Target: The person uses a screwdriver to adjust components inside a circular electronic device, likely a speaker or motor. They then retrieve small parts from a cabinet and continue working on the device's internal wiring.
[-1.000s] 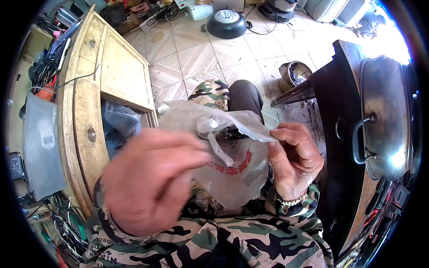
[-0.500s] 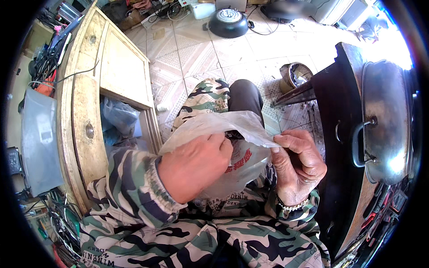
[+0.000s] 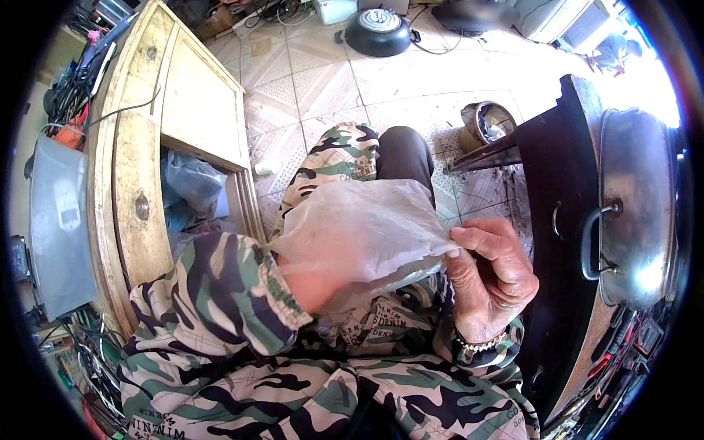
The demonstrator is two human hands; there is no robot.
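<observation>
A thin, whitish see-through plastic bag [image 3: 374, 213] is spread over my lap. My right hand [image 3: 493, 271] is closed in a pinch on the bag's right edge, thumb below and forefinger above. My left hand [image 3: 317, 284] reaches into the bag, with the wrist bare at the opening. The plastic covers its fingers, which show only as a blurred pinkish shape. Whether they hold anything cannot be made out.
At left stands a worn wooden cabinet [image 3: 136, 169] with plastic bags [image 3: 194, 180] in its open compartment. At right, a dark table [image 3: 546, 183] bears a lidded metal pan [image 3: 638, 213]. Beyond my knees are a small bin [image 3: 488, 125] and a black round appliance [image 3: 378, 33] on the tiled floor.
My left hand has gone from outside the bag's mouth to inside, under the plastic. The bag now drapes over it, and its red print is out of sight. My right hand keeps its pinch.
</observation>
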